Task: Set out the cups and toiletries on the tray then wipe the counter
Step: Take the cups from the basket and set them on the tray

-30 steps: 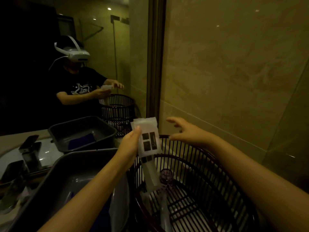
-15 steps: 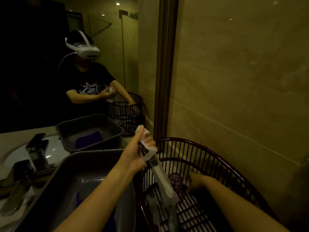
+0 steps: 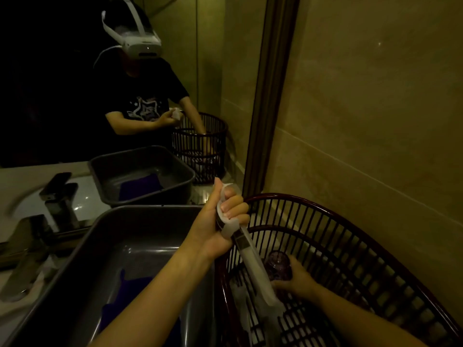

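My left hand (image 3: 220, 229) grips a limp toiletry packet (image 3: 253, 261) at centre frame; my right hand (image 3: 298, 279) wraps what looks like a fragile glass cup (image 3: 279, 265) in the basket (image 3: 350, 236), lower right.

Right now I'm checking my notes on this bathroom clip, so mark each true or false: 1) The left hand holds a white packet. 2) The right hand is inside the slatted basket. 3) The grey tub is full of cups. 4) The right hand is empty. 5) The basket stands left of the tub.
1) True: the left hand grips the white packet.
2) True: the right hand is down in the basket.
3) False: the grey tub shows only a dark blue cloth.
4) False: it is closed on a purple cup.
5) False: the basket stands right of the tub, by the wall.
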A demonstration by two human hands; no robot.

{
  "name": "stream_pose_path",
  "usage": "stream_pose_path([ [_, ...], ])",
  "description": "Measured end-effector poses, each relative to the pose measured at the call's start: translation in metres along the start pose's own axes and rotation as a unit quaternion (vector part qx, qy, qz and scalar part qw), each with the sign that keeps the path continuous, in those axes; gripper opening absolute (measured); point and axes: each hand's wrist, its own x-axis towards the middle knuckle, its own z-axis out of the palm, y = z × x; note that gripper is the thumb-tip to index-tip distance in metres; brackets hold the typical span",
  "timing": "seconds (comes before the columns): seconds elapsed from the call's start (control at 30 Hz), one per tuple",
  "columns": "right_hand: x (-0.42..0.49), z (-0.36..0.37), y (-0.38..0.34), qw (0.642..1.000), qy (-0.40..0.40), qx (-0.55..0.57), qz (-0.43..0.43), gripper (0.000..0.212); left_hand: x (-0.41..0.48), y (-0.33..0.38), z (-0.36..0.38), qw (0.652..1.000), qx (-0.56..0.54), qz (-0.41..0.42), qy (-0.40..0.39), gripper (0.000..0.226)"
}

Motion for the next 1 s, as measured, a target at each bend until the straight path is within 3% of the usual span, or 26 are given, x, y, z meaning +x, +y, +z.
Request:
stream_pose_path([
  [0.13, 0.004, 0.012, 0.005, 0.997, 0.054, 0.054, -0.002, 0.084, 0.0, 0.001, -0.002, 1.0, -0.012, -0.009, -0.02, 0.046],
  [0.27, 0.005, 0.004, -0.004, 0.996, 0.026, 0.082, -0.022, 0.077, 0.0, 0.002, 0.0, 1.0, -0.004, 0.008, 0.002, 0.05],
  [0.5, -0.016, -0.037, -0.049, 0.996, 0.01, 0.013, -0.084, 0.075, -0.006, -0.003, 0.015, 0.993, 0.085, 0.06, 0.061, 0.034],
  [0.77, -0.087, -0.083, -0.13, 0.966, 0.047, 0.008, -0.253, 0.054, -0.034, 0.01, 0.044, 0.986, 0.122, 0.099, 0.058, 0.029],
  [1.0, -0.14, -0.075, -0.221, 0.923, 0.026, 0.01, -0.383, 0.049, -0.098, 0.058, 0.085, 0.951, 0.223, 0.208, 0.04, 0.032],
])
